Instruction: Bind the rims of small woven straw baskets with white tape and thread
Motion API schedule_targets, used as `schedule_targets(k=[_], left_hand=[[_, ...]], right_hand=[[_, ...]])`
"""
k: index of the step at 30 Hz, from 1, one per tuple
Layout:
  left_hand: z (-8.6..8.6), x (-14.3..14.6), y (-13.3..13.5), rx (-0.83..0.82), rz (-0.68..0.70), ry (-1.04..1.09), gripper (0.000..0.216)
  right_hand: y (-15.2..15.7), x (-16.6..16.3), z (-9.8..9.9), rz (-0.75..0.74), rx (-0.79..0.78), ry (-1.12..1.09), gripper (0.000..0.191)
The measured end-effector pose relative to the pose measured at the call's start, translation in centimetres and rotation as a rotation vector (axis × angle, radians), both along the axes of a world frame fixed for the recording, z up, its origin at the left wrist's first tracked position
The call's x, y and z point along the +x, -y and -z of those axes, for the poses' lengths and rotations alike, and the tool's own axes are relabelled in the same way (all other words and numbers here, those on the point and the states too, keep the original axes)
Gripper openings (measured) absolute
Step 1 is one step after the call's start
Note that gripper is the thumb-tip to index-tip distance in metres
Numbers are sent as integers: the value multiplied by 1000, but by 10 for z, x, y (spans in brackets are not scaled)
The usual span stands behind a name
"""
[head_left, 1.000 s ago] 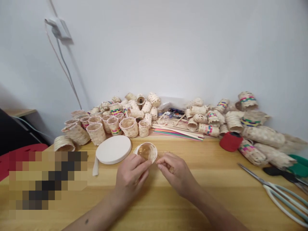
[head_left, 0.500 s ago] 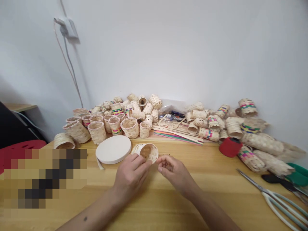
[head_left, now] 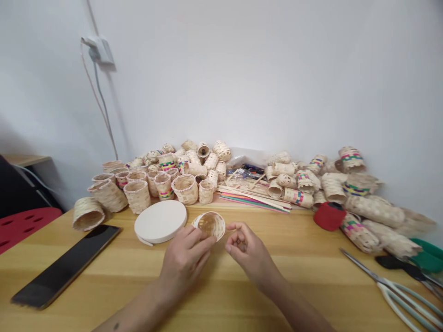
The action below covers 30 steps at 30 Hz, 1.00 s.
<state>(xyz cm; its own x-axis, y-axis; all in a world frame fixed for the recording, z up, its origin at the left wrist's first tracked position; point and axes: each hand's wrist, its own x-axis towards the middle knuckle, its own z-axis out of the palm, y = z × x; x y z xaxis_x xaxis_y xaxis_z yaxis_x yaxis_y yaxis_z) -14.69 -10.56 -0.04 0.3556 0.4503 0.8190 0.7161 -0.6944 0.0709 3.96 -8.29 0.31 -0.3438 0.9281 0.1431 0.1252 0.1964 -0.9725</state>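
a white round disc [head_left: 160, 222] lies on the wooden counter [head_left: 104, 281] near a dark tablet [head_left: 65, 266]. behind them sits a heap of woven bamboo baskets [head_left: 166, 180] beside coloured strips [head_left: 254, 203]. long-handled scissors [head_left: 391, 288] lie at right, by a red stool [head_left: 24, 226] at left.

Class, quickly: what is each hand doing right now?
Left hand: closed on a small woven basket.
Right hand: half-closed, apart from the basket, holding nothing visible.
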Motion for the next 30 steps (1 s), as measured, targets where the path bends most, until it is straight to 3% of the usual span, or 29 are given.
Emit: schedule_targets(k=[10, 23, 26, 30], left_hand=[[-7, 6, 4, -86, 45, 120, 12], [-5, 6, 3, -74, 70, 43, 17], [-6, 7, 2, -34, 77, -10, 17], [-6, 7, 1, 21, 59, -92, 18]], right_hand=[[0, 1, 5, -54, 124, 37, 45], [5, 1, 0, 28, 236, 154, 51], [3, 6, -4, 27, 281, 218, 46], [0, 17, -13, 95, 551, 369, 21]])
